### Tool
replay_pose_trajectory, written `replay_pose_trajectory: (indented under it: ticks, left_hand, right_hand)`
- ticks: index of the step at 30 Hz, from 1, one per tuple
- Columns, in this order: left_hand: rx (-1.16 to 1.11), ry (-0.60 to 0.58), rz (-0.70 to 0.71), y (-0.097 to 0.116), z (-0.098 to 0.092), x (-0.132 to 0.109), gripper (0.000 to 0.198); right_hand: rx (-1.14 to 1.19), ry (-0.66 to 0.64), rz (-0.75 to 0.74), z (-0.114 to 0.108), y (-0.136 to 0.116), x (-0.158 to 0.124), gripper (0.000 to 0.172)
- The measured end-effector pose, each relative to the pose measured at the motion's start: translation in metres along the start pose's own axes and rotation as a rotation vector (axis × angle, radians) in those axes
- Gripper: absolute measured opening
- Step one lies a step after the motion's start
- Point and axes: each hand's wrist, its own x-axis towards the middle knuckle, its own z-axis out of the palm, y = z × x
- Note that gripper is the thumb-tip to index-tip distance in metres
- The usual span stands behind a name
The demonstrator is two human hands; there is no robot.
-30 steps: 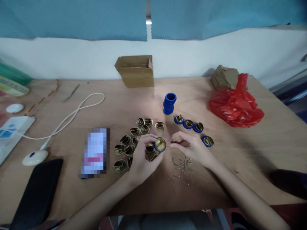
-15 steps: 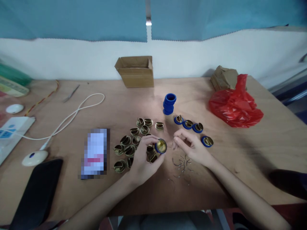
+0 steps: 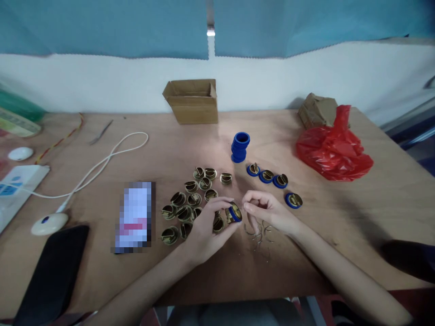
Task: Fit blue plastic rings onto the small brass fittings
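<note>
My left hand (image 3: 209, 231) grips a round brass fitting with a blue ring (image 3: 234, 212) between thumb and fingers, its face tilted toward the right. Close beside it, my right hand (image 3: 267, 212) is closed in a pinch at the fingertips; whatever it holds is too small to make out. Thin curved wires (image 3: 260, 240) lie on the table below the right hand. Several brass fittings without blue rings (image 3: 184, 213) spread around and behind the left hand, some partly hidden by it. Beyond the right hand sit several brass fittings with blue rings (image 3: 280, 181).
A stack of blue rings (image 3: 239, 148) stands behind the fittings. Farther back are a cardboard box (image 3: 197, 111), a red plastic bag (image 3: 335, 154) and a brown paper package (image 3: 316, 111). Leftward lie a blurred-out phone (image 3: 134, 217), a black phone (image 3: 50, 274) and a white cable (image 3: 98, 167).
My left hand has shifted slightly right and turned the brass fitting, so its side and blue ring show more. The right hand has lowered a little, remaining pinched near it.
</note>
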Motion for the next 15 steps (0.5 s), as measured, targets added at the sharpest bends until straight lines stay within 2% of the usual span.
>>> replay_pose_trajectory:
  ticks: [7, 15]
  left_hand:
    - [0.001, -0.017, 0.013, -0.0016, 0.0009, 0.0017, 0.038]
    - [0.002, -0.028, 0.045, -0.0014, 0.0, -0.0028, 0.042]
  right_hand:
    - [0.139, -0.004, 0.023, 0.003, -0.0021, -0.0011, 0.026]
    - [0.034, 0.011, 0.049, 0.0014, 0.0019, 0.0007, 0.023]
